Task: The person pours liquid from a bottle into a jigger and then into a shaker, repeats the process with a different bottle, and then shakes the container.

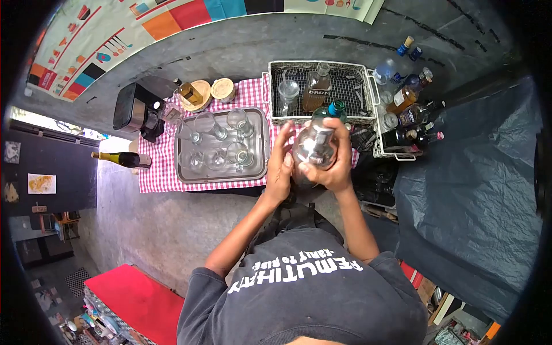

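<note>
My right hand (340,164) wraps around a shiny, rounded vessel (316,145) with bright silvery reflections, held in front of my chest at the table edge. I cannot tell whether it is metal or glass. Along its left side stands my left hand (279,172), fingers stretched upward and thumb apart, with the palm turned toward the vessel. Just behind the vessel shows a bottle with a green-blue cap (336,108). Farther back, a brown bottle (315,95) and a stemmed clear glass (288,92) stand in a white wire basket (313,63).
Left of my hands, a grey tray (264,144) carries several clear glasses on the checkered cloth (158,183). A green wine bottle (121,159) lies at the far left near a black appliance (130,106). Several bottles crowd a white rack (399,155) at right.
</note>
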Demonstrator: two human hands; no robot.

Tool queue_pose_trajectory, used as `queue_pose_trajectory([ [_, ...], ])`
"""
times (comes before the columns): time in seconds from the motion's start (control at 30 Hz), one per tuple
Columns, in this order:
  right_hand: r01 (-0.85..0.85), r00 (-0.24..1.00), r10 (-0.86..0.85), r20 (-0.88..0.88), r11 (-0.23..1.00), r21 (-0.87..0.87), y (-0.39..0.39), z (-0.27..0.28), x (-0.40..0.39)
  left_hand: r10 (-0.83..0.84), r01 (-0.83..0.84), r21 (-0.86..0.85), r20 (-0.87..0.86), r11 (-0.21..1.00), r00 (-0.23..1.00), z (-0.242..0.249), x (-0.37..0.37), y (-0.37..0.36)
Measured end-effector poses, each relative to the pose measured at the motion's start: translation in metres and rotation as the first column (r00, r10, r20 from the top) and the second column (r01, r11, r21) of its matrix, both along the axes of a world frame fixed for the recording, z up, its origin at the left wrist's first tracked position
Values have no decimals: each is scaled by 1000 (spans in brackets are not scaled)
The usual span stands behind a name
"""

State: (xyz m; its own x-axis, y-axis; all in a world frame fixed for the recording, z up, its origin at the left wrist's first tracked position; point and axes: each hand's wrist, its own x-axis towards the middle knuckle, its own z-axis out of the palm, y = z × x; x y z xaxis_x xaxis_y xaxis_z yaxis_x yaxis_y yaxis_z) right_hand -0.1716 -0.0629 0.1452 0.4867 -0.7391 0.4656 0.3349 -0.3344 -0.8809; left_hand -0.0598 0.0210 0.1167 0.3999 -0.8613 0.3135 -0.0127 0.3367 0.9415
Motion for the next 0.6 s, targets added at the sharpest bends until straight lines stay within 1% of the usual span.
queue_pose_trajectory([
  [0.03, 19, 999, -21, 40, 998, 59, -2, 1, 1, -26, 26, 18, -1, 1000, 1000, -1, 1, 1],
  [0.07, 22, 999, -25, 21, 991, 132, -3, 3, 2, -52, 52, 37, -2, 998, 999, -3, 2, 2],
  [0.13, -37, 996, 14, 92, 967, 253, 0, -3, 5, -58, 58, 60, -11, 996, 998, -6, 3, 5],
  [0.2, -61, 996, 44, 82, 973, 221, 7, -20, 7, -74, 75, 80, -22, 994, 997, -10, 4, 7],
  [0.23, -59, 998, 58, 14, 980, 191, 10, -26, 6, -95, 102, 118, -69, 988, 993, -14, 6, 9],
  [0.27, -16, 997, 28, -68, 985, 170, 10, -29, 4, -114, 131, 156, -117, 979, 987, -19, 7, 10],
  [0.33, -26, 1000, 24, 10, 968, 250, 2, -36, 7, -113, 126, 130, -106, 983, 988, -28, 7, 8],
  [0.37, -27, 1000, 26, 9, 969, 244, 2, -36, 6, -123, 177, 222, -236, 959, 964, -31, 6, 10],
  [0.4, 11, 999, -1, -46, 977, 211, 3, -28, 7, -118, 235, 302, -360, 924, 926, -29, 5, 11],
  [0.43, 48, 995, -31, -99, 983, 175, 3, -23, 8, -69, 234, 410, -380, 882, 923, -27, 4, 11],
  [0.47, 66, 993, -66, -98, 998, -11, 1, -37, 8, -73, 234, 403, -377, 885, 923, -33, 3, 10],
  [0.53, 37, 980, -71, -186, 983, -180, 10, -30, 6, -69, 145, 149, -426, 978, 902, -39, -1, 3],
  [0.57, 15, 976, -47, -213, 989, -147, 10, -37, 4, -105, 174, 168, -358, 970, 928, -41, 3, 4],
  [0.6, 16, 976, -49, -213, 988, -152, 7, -37, 4, -107, 176, 164, -358, 971, 928, -43, 6, 5],
])
